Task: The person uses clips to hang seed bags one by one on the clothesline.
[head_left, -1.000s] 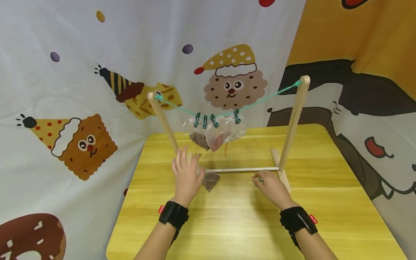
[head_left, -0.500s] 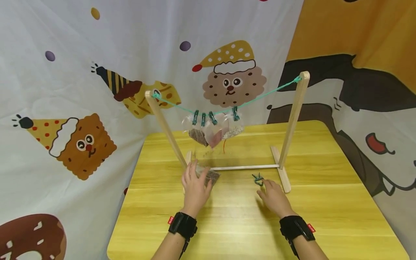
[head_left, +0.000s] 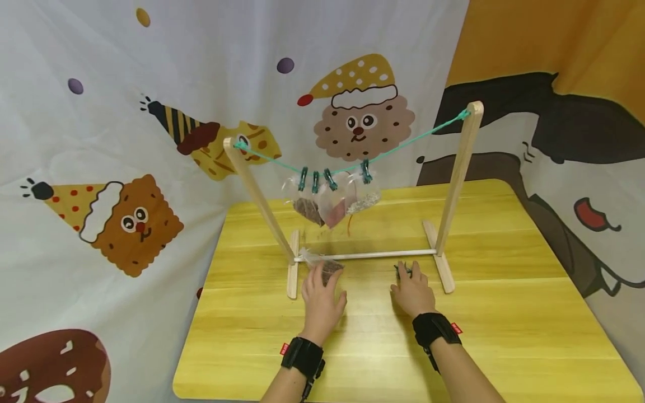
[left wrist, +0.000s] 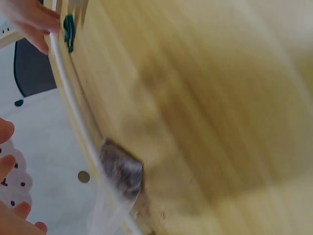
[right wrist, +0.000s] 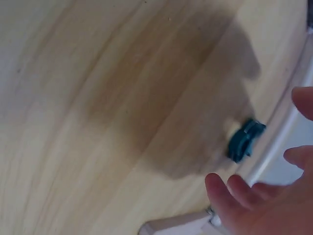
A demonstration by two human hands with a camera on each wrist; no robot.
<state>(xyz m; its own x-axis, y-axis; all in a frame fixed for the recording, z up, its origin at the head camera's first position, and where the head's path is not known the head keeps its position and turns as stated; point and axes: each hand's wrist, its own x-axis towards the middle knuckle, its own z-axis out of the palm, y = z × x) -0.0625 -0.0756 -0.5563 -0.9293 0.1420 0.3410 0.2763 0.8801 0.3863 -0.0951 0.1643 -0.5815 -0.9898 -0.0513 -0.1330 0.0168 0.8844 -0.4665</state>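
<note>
A small clear bag with dark contents lies on the yellow table against the crossbar of a wooden rack. My left hand lies flat just in front of it, fingertips at its near edge; in the left wrist view the bag lies free of the fingers. My right hand rests flat with straight fingers over a green clip. The right wrist view shows the clip on the wood, just beyond the spread fingers.
A green string sags between the rack's two posts. Several green clips pin small filled bags to its middle. A cartoon-print cloth hangs close behind the table. The rack's feet stand on the tabletop.
My left hand has slid right, from beside the bag to just in front of it. My right hand drew back from the clip, then moved left until its fingertips reached the clip again.
</note>
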